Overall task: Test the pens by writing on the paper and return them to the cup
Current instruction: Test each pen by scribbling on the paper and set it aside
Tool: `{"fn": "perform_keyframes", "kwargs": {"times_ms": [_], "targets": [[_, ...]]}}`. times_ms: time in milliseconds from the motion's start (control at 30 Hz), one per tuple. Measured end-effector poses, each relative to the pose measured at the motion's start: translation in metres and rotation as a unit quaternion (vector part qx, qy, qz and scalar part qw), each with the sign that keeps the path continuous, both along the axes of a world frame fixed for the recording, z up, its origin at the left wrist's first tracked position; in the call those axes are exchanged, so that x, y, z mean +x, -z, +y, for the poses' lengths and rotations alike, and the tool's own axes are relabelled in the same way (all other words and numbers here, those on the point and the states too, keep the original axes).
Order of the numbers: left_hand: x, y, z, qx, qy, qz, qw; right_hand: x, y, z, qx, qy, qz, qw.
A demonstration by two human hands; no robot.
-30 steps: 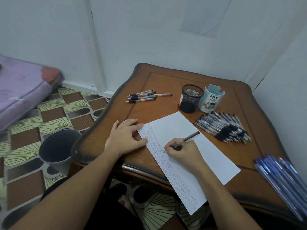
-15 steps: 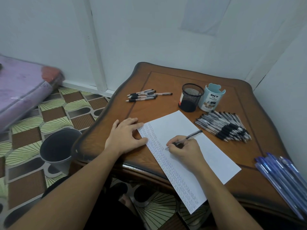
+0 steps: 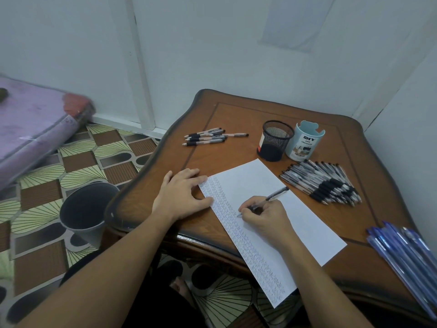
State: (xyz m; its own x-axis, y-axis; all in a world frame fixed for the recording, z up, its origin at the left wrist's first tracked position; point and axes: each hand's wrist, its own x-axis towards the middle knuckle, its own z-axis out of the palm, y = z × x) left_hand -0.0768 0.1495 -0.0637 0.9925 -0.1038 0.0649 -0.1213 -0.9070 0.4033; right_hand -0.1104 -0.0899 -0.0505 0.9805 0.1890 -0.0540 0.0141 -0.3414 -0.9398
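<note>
One wooden table [image 3: 236,114] fills most of what we're looking at. It's shoved into a white corner, with a purple mattress [image 3: 30,124] on the patterned floor off to the left and a grey bucket [image 3: 87,209] just beside the table's left edge.

Next size down, the paper [image 3: 257,181] lies slanted across the near side. Its near end hangs over the edge, and its left strip is packed with tiny scribbles.

Some blue pens [image 3: 406,254] sit bunched at the far right. A big pile [image 3: 324,183] of black-grip pens lies just right of the paper's far end. Right behind that pile, the mesh cup [image 3: 274,143] and the DIY cup [image 3: 305,143] stand upright side by side; touching or not, we honestly can't tell.

A handful of loose pens [image 3: 208,137] lies back left, well apart from the cups.

Our left hand [image 3: 182,195] is flat and relaxed, fingers pressing the paper's far-left corner. Our right hand [image 3: 267,216] pinches a pen [image 3: 276,194] in a writing grip, tip down on the paper right at the edge of the scribbles.
</note>
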Motion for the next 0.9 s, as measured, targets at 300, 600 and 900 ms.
{"fn": "perform_keyframes", "kwargs": {"times_ms": [300, 600, 900], "targets": [[0.0006, 0.0005, 0.0004, -0.001, 0.0, 0.002, 1.0, 0.0014, 0.0022, 0.0005, -0.008, 0.005, -0.011, 1.0], [0.0012, 0.0023, 0.0006, -0.002, -0.001, 0.0, 1.0, 0.0021, 0.0037, -0.0015, -0.008, 0.01, -0.013, 1.0], [0.001, 0.0014, 0.0007, 0.003, -0.001, 0.001, 1.0, 0.0032, 0.0019, -0.0006, -0.022, 0.014, -0.022, 0.999]]}}
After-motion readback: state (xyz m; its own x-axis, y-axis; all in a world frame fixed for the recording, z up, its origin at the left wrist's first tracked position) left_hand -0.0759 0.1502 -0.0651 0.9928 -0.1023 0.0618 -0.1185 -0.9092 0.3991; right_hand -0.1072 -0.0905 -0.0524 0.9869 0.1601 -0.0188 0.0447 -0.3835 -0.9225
